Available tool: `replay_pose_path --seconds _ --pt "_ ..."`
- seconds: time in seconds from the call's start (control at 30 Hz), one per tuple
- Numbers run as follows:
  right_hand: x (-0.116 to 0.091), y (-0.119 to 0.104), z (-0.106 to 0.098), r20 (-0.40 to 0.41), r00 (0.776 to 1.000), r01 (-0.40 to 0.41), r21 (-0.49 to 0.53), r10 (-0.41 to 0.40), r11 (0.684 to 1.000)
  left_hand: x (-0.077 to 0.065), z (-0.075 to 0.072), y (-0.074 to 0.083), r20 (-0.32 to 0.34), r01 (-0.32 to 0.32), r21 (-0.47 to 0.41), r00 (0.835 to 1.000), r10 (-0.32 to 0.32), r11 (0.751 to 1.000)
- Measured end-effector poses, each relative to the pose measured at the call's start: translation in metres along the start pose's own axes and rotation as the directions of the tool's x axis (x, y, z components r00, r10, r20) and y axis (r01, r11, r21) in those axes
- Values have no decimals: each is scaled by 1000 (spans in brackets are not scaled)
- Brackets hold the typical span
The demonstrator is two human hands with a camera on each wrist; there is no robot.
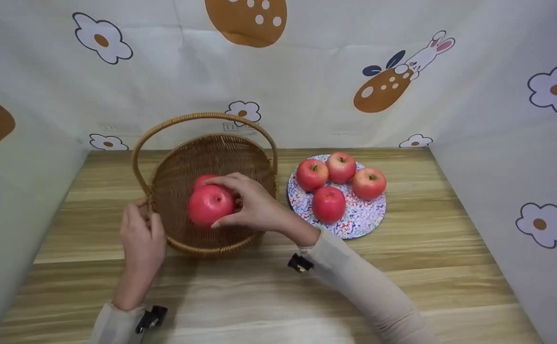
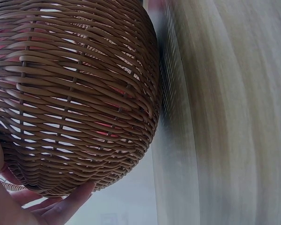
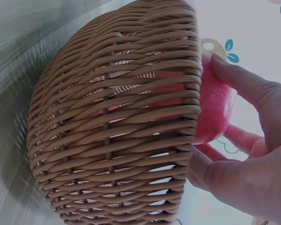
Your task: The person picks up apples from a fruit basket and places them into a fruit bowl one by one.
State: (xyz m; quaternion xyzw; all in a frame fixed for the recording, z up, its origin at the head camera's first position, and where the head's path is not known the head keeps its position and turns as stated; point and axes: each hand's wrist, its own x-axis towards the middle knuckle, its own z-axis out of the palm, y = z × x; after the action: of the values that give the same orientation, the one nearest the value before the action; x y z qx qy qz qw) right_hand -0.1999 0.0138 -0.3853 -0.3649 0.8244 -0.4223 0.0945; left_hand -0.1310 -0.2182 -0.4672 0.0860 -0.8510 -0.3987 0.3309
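My right hand [image 1: 259, 203] grips a red apple [image 1: 210, 206] over the inside of a brown wicker basket [image 1: 221, 251]. In the right wrist view that apple [image 3: 215, 103] shows at the basket's rim, thumb and fingers around it. Another red apple [image 1: 203, 180] is partly hidden behind it in the basket. My left hand [image 1: 143, 236] holds the basket's left rim near the foot of the arched handle [image 1: 206, 115]. From the left wrist view, the fingers [image 2: 72, 201] lie along the woven side, and red shows through its gaps.
Right of the basket stands a speckled plate [image 1: 359, 217] bearing several red apples [image 1: 328, 204]. Both rest on a wood-grain table [image 1: 426, 286]. A printed cloth [image 1: 316, 95] with flowers and rabbits rises behind and at both sides.
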Motion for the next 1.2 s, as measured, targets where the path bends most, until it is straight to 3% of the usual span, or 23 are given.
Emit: replay_pose_path --seconds 0.7,0.93,1.2 --pt "-26 -8 -11 -59 998 17 118 -10 993 0 -1 0 11 -1 -6 1000 1 1000" --pt "-36 -9 -16 -64 998 21 213 -8 977 0 -1 1 14 16 3 1000 -17 1000" --pt "-48 -12 -26 -98 995 45 203 -25 978 -1 -1 0 1 2 0 1000 -2 1000"
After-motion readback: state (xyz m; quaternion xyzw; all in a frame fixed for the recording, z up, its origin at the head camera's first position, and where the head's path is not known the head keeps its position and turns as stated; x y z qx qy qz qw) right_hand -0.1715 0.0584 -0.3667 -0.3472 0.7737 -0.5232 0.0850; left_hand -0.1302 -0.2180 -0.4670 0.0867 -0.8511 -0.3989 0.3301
